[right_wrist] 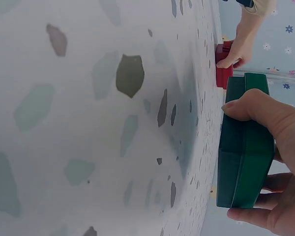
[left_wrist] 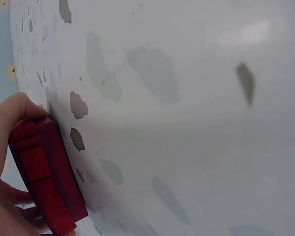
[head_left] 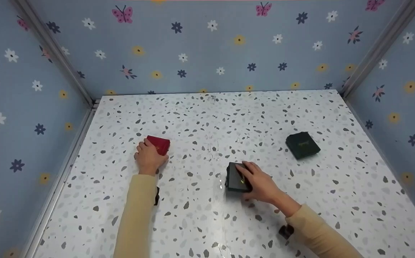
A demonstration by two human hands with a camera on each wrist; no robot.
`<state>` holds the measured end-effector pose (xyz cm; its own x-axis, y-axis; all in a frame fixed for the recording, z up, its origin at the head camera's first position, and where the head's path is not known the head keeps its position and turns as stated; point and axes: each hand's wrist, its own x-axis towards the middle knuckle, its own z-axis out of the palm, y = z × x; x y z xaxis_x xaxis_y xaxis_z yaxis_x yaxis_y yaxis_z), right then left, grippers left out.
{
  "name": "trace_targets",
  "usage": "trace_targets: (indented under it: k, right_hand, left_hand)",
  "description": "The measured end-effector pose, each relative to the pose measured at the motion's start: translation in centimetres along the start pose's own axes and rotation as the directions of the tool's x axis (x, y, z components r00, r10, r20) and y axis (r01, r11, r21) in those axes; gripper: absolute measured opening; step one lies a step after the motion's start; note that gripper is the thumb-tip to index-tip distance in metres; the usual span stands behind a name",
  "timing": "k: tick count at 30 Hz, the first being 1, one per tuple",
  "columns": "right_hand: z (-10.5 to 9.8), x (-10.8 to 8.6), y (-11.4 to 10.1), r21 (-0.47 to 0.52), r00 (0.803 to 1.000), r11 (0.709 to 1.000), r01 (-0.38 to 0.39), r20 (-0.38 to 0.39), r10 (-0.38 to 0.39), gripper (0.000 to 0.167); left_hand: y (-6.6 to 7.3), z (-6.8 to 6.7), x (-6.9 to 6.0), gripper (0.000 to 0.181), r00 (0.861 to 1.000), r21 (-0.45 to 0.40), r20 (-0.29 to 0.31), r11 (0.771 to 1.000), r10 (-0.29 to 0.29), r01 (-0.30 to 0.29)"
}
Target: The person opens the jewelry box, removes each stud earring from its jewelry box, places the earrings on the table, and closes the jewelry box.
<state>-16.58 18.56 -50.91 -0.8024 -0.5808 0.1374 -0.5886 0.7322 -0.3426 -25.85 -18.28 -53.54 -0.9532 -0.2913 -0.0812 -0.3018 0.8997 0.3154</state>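
Observation:
On the left side of the table, my left hand grips a small red box, thumb on one side and fingers on the other. The left wrist view shows that red box close against the tabletop, a ribbed strap or tab along its side. Nearer the middle, my right hand holds a dark green box with gold marking on its lid. Seen from the right wrist, this green box is pinched between thumb and fingers, apparently just above the surface, with a shadow beside it.
Another dark green box lies at the right of the speckled white table. Blue flowered panels enclose the back and both sides, with metal rails at the corners. Dark wrist-worn devices sit by the sleeves.

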Motion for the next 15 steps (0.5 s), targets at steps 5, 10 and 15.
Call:
trace_targets:
  k: [5, 10, 15]
  right_hand:
    - [-0.3, 0.0, 0.6, -0.002, 0.999, 0.999, -0.046, -0.001, 0.046, 0.095]
    - [-0.5, 0.0, 1.3, 0.002, 0.998, 0.998, -0.065, -0.018, 0.065, 0.094]
    - [-0.6, 0.1, 2.1, 0.016, 0.995, 0.996, -0.090, -0.033, 0.091, 0.094]
  left_hand:
    - [0.4, -0.1, -0.5, 0.099, 0.998, -0.018, -0.033, 0.998, 0.055, -0.056]
    - [1.0, -0.2, -0.8, 0.099, 0.990, -0.038, -0.080, 0.992, 0.118, -0.121]
    - [1.7, -0.3, -1.2, 0.098, 0.987, -0.040, -0.078, 0.989, 0.141, -0.144]
